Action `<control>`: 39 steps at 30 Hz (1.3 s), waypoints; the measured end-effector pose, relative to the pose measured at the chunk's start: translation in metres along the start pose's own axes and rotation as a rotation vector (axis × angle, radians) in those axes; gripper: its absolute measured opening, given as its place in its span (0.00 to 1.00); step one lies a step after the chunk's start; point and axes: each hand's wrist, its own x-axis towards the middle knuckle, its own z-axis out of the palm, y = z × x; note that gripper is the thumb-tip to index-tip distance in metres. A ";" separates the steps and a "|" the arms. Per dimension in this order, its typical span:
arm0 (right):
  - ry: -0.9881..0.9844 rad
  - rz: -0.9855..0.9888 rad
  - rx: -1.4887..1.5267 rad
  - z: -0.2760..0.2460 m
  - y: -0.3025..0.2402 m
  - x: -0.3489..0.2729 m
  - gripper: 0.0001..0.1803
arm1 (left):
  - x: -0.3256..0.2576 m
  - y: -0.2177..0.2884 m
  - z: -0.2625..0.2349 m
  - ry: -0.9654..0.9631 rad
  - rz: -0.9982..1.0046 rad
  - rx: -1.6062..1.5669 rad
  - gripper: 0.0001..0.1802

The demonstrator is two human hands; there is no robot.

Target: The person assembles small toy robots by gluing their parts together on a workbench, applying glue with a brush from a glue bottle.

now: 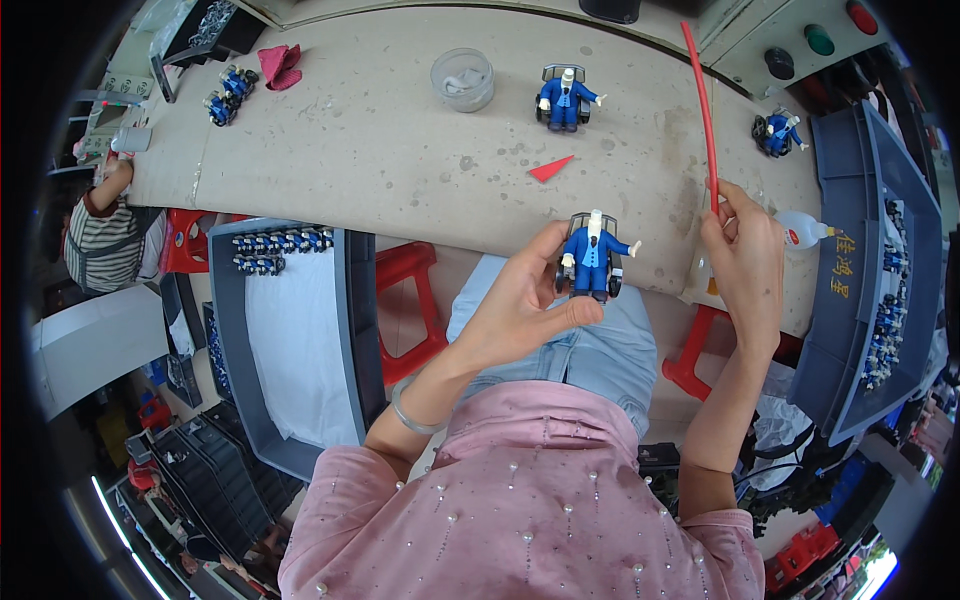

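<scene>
My left hand (535,305) is closed around a small toy figure (592,256) in a blue suit, seated in a grey wheelchair, held upright over my lap at the table's edge. A thin red stick (704,110) points up from my right hand (745,250), whose fingers pinch its lower end. On the table beyond stands a similar wheelchair figure (566,98). Between it and my left hand lies a red triangular scrap (551,169). Just right of my right hand, a clear squeeze bottle (800,230) with a yellowish tip lies on its side.
At left a grey crate (358,330) holds rows of figures on white sheeting; another crate (825,200) with figures stands at right. A clear cup (462,80), pink cloth (280,67) and more figures (230,95) sit on the table. A person (105,235) works at far left.
</scene>
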 end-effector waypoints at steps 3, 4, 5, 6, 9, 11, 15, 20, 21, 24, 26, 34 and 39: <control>0.024 -0.022 0.033 0.005 0.004 0.000 0.16 | 0.000 -0.004 -0.005 0.012 0.028 -0.046 0.43; 0.023 -0.023 0.034 0.005 0.003 0.000 0.16 | 0.001 -0.006 -0.007 0.018 0.051 -0.029 0.44; 0.007 0.026 0.082 0.003 0.002 0.000 0.15 | 0.000 -0.006 -0.009 0.019 0.050 -0.029 0.44; -0.007 0.075 0.133 0.000 0.000 0.000 0.14 | 0.001 -0.003 -0.009 0.011 0.055 -0.045 0.44; 0.097 0.053 0.796 -0.011 -0.007 -0.007 0.11 | 0.003 0.005 -0.006 -0.024 0.032 -0.172 0.44; 0.176 -0.010 0.948 -0.013 -0.017 -0.011 0.10 | 0.003 0.006 -0.005 -0.050 0.004 -0.285 0.44; 0.187 -0.107 1.194 -0.001 -0.045 -0.026 0.09 | 0.007 0.004 0.000 -0.087 -0.062 -0.475 0.40; 0.460 -0.225 0.754 0.005 -0.031 -0.017 0.12 | 0.004 0.000 -0.009 -0.163 -0.083 -0.592 0.36; 0.459 -0.136 0.813 0.001 -0.033 -0.017 0.12 | 0.004 0.000 -0.009 -0.181 -0.074 -0.637 0.35; 0.203 -0.038 0.545 -0.013 -0.026 -0.010 0.13 | 0.003 0.003 -0.009 -0.196 -0.059 -0.722 0.33; 0.053 0.094 0.251 -0.014 -0.023 -0.004 0.13 | 0.003 0.003 -0.009 -0.192 -0.050 -0.762 0.33; 0.089 -0.043 -0.089 0.008 0.006 0.004 0.14 | 0.003 -0.002 -0.014 -0.256 -0.085 -0.832 0.31; 0.118 -0.030 0.193 -0.008 -0.027 -0.009 0.19 | 0.003 -0.005 -0.014 -0.251 -0.101 -0.870 0.29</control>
